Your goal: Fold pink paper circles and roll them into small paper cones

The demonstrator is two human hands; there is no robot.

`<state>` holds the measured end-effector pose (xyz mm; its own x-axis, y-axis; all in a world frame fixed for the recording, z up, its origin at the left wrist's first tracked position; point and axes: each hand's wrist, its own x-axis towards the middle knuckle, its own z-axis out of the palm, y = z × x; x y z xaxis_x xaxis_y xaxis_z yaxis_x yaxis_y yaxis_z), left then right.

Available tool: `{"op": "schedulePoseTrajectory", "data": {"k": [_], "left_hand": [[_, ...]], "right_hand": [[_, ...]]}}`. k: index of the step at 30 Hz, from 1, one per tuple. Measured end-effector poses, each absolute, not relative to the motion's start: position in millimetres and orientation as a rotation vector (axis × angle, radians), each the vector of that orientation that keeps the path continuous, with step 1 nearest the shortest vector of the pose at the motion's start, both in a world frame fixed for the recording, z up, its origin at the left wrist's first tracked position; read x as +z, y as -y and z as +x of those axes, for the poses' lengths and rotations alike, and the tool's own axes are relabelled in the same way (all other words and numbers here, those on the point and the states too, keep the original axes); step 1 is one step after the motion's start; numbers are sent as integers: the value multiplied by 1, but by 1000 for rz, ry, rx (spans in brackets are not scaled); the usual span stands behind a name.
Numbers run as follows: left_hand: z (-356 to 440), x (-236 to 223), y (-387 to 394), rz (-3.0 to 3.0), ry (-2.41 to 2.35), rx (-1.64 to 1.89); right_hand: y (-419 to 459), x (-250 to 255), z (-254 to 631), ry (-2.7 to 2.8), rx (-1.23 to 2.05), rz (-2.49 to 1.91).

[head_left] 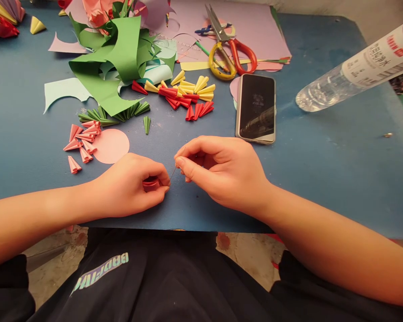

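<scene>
My left hand (137, 185) is closed around a folded pink paper piece (151, 183), mostly hidden by the fingers. Just to its right, my right hand (221, 170) pinches a thin needle or thread (173, 171) between thumb and forefinger. This fine dark line runs down to the left fingertips; its exact kind is too small to make out. Behind my left wrist lies a pink paper circle (111, 146), beside several folded pink paper cones (83, 138). Both hands are above the table's near edge, fingertips a short gap apart.
On the blue table (322, 179) are green cones (114, 115), red and yellow cones (184, 94) and green paper scraps (124, 58). Scissors (223, 49) lie on purple sheets (262, 31). A phone (256, 108) and a tilted clear bottle (352, 71) are to the right.
</scene>
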<state>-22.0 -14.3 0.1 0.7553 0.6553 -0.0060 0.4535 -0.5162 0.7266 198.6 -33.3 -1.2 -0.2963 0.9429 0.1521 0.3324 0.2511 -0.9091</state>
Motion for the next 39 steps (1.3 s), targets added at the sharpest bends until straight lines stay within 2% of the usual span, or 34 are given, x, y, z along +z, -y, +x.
{"op": "schedulePoseTrajectory", "data": {"k": [17,28,39], "left_hand": [[-22,1,13,2119,-832,293],[-22,3,13,1585,-925,369],[-22,7,9,1344,-846,304]], "right_hand": [[24,0,201,1353,1326,-1142],[24,-18,193,1188,1623,-1021],[23,-15,201,1581,1639,-965]]}}
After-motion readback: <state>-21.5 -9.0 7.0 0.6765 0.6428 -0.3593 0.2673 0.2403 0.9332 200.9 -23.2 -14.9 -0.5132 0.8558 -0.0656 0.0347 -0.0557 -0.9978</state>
